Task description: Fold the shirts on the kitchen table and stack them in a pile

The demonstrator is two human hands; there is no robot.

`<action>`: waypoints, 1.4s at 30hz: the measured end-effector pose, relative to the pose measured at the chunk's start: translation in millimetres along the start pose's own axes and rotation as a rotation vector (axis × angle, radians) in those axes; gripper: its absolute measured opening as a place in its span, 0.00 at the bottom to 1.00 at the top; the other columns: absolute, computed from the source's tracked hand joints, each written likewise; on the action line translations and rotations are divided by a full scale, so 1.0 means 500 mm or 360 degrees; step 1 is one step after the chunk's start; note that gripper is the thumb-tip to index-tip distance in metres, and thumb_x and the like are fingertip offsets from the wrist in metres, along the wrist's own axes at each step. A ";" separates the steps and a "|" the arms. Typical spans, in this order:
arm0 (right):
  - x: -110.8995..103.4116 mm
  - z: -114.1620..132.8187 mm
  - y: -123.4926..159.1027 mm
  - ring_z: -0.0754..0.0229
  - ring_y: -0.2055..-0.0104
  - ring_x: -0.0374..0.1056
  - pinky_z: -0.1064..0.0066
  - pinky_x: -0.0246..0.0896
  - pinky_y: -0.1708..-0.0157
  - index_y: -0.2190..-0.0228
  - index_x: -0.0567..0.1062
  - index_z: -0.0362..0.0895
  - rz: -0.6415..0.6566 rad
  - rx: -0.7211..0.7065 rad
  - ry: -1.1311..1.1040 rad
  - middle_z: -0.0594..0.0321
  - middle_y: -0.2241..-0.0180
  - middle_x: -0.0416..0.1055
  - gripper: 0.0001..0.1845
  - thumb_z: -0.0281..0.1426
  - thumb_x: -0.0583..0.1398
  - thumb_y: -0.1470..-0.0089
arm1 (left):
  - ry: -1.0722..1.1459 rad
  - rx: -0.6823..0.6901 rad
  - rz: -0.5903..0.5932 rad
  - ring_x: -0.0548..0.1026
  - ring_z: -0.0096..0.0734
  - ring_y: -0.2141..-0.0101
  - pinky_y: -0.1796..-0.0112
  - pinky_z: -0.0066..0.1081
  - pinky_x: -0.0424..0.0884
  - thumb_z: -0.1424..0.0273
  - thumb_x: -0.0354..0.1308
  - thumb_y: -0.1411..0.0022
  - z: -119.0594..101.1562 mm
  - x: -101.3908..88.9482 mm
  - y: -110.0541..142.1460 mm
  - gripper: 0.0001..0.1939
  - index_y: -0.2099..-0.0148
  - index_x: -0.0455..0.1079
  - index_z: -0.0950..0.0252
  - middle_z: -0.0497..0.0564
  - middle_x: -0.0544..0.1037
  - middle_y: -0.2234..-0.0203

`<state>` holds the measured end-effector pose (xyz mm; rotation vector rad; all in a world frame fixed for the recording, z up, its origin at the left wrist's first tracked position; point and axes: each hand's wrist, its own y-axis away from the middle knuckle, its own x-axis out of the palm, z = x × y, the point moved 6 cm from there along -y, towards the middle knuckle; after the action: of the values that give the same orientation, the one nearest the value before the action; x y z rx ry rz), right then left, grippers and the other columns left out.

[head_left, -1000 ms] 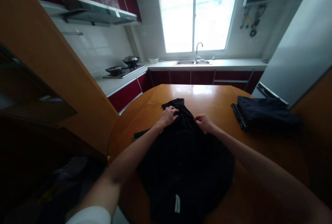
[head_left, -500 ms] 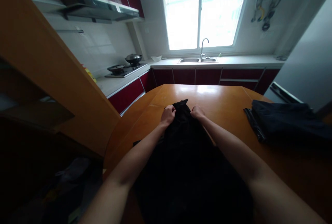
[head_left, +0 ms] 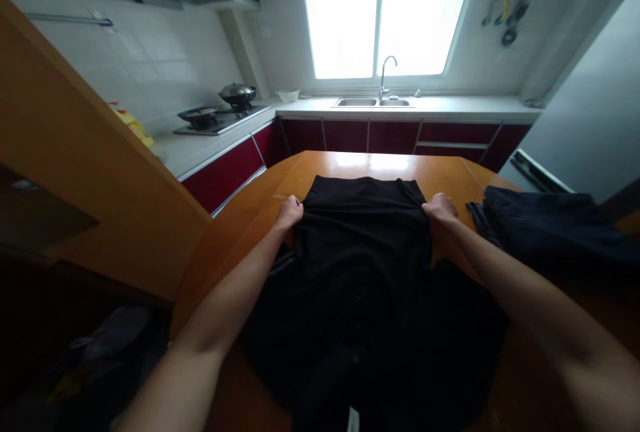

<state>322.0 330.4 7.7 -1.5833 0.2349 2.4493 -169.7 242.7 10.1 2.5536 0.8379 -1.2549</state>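
A black shirt [head_left: 365, 252] lies spread on the wooden table [head_left: 270, 195], its far hem pointing toward the window. A few small buttons run down its middle, and a white label [head_left: 353, 419] shows at the near end. My left hand [head_left: 291, 211] pinches the shirt's left edge close to the hem. On the opposite edge, at about the same height, my right hand [head_left: 440, 207] has its fingers closed on the cloth. Between both hands the fabric is pulled wide, with creases running across it. The sleeves are dark and hard to make out.
Folded dark clothes [head_left: 545, 225] are stacked on the table's right side. A wooden panel [head_left: 100, 172] slants along the left. Beyond the table are a counter with a sink [head_left: 375, 103], a stove with a lidded wok [head_left: 237, 94], and a window.
My hands have moved apart, left and right, stretching the bunched far end of the shirt out wide and flat. The view has tilted slightly downward.
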 end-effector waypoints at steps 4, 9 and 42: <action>0.011 0.014 -0.035 0.43 0.51 0.73 0.59 0.69 0.55 0.58 0.78 0.41 -0.0039 -0.0054 -0.0047 0.44 0.56 0.77 0.16 0.37 0.61 0.46 | 0.0243 -0.0072 0.0077 0.76 0.40 0.58 0.58 0.31 0.69 0.76 0.65 0.48 -0.037 0.017 -0.046 0.10 0.65 0.68 0.63 0.54 0.78 0.65; 0.032 0.053 -0.098 0.47 0.49 0.71 0.62 0.67 0.51 0.49 0.74 0.39 -0.0099 -0.0151 -0.0073 0.43 0.52 0.74 0.20 0.36 0.56 0.39 | 0.0643 -0.0195 0.0266 0.76 0.31 0.73 0.69 0.29 0.72 0.74 0.69 0.48 -0.081 0.055 -0.107 0.11 0.62 0.72 0.66 0.51 0.77 0.73; -0.025 0.116 -0.283 0.45 0.49 0.69 0.57 0.63 0.50 0.50 0.73 0.42 -0.0308 -0.0291 -0.0149 0.45 0.52 0.74 0.18 0.31 0.52 0.38 | 0.0911 0.0194 -0.0195 0.77 0.32 0.57 0.55 0.27 0.73 0.77 0.62 0.44 -0.106 0.112 -0.322 0.31 0.37 0.65 0.65 0.57 0.77 0.54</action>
<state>313.7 480.1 40.3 -1.4756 -0.1553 2.4419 -196.4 418.9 14.3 3.0537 1.0545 -0.6039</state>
